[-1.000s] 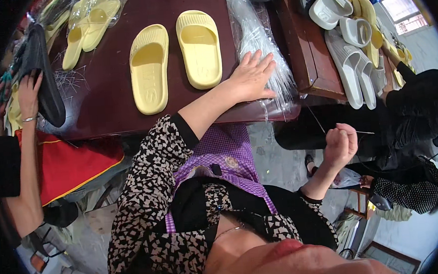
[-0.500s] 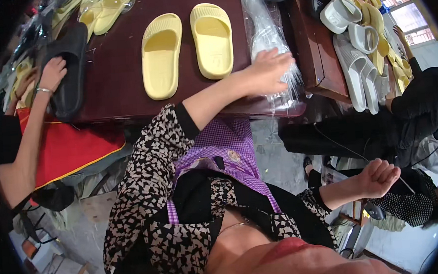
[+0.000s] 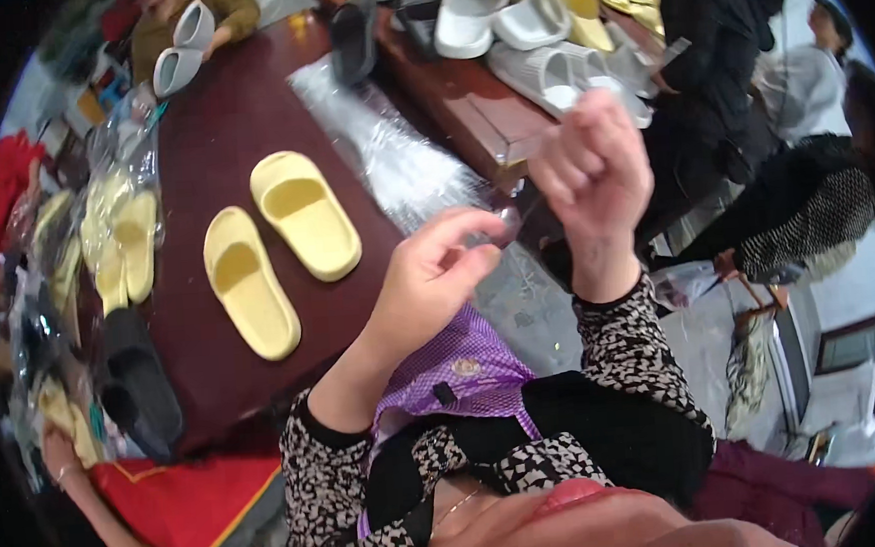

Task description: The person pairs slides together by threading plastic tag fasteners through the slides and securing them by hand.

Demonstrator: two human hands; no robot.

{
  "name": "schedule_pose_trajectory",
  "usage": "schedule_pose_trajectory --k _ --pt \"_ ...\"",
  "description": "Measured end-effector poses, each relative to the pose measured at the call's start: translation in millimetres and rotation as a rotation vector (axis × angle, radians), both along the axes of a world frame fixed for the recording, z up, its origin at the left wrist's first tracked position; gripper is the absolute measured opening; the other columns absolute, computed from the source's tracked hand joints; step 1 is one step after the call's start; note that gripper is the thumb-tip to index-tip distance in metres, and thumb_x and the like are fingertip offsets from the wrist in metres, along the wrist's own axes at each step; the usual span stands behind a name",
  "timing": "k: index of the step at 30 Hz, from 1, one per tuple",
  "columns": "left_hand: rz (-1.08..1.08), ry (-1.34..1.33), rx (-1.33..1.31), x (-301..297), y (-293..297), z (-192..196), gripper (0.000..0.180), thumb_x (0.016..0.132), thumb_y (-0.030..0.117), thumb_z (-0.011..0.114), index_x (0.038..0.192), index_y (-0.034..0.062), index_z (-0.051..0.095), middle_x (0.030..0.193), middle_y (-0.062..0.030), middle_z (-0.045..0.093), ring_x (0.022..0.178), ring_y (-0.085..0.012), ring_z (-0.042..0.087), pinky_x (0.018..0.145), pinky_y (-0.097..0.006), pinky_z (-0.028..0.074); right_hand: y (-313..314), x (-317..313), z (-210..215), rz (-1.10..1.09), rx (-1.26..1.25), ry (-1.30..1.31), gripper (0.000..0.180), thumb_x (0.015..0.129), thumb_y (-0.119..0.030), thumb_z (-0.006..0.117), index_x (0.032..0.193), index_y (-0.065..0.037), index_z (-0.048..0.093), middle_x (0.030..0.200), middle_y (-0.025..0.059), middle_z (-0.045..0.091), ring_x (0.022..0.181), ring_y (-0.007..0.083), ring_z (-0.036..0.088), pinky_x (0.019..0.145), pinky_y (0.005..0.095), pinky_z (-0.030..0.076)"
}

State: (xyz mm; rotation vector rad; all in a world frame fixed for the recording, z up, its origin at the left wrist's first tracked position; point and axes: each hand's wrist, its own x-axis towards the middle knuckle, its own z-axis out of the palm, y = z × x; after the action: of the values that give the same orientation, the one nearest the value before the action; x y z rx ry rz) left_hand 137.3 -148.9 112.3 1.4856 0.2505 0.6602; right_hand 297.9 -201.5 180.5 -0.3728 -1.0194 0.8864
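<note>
My left hand (image 3: 438, 273) is raised off the table's front right corner, its thumb and forefinger brought together in a pinch. Something small and shiny shows at its fingertips, too blurred to name. Farther right and higher, my right hand (image 3: 596, 163) is curled closed and smeared by motion; whatever it may hold is hidden. Two pale yellow slides lie on the dark red table to the left of my hands: a left slide (image 3: 251, 285) and a right slide (image 3: 306, 216), side by side and apart from each other. A bundle of clear plastic bags (image 3: 401, 160) lies along the table's right edge.
A black slide (image 3: 139, 382) and bagged yellow slides (image 3: 135, 242) lie at the table's left. A co-worker's hand (image 3: 60, 452) is near the lower left; another person holds grey slides (image 3: 183, 48) at the far end. White slides (image 3: 472, 16) crowd the right-hand table (image 3: 478, 111).
My left hand has drawn back from the plastic bags, and my right hand has come up toward it from the right. The view has turned, so the table now appears farther left.
</note>
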Motion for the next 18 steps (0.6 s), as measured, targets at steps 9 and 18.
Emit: schedule_pose_trajectory --k 9,18 --pt "-0.043 -0.105 -0.286 -22 1 3 0.017 0.088 0.003 0.052 0.103 -0.0049 0.056 0.081 -0.0033 0.061 0.060 -0.0053 0.050 0.054 -0.017 0.041 25 -34 16 0.222 0.009 -0.024 0.019 0.094 -0.017 0.044 0.097 0.000 0.054 0.053 -0.0051 0.026 0.042 0.0058 0.025 0.039 0.0219 0.026" --pt "0.522 -0.039 0.628 -74 7 28 0.008 0.081 -0.004 0.056 0.089 -0.0028 0.057 0.076 -0.0090 0.058 0.065 -0.0153 0.055 0.055 -0.026 0.042 26 -29 29 0.005 -0.048 -0.053 0.020 0.093 -0.016 0.046 0.095 0.002 0.054 0.053 -0.0043 0.029 0.042 0.0071 0.028 0.042 0.0236 0.032"
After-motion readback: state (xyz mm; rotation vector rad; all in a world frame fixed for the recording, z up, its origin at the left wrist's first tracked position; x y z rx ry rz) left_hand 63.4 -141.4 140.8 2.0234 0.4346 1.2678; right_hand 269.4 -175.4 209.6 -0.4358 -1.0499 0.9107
